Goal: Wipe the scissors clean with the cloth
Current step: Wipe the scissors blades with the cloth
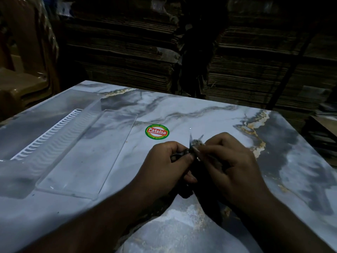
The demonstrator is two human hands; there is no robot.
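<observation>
Both my hands meet over the middle of a marble-patterned table. My left hand grips the dark handles of small scissors, whose thin blade tips stick up and away between the hands. My right hand pinches a small greyish cloth around the blades near the pivot. Most of the scissors and the cloth is hidden by my fingers.
A clear plastic tray with a white ribbed strip lies on the table's left half. A round green and red sticker sits just beyond my hands. Stacks of flattened cardboard rise behind the table; a brown chair stands at far left.
</observation>
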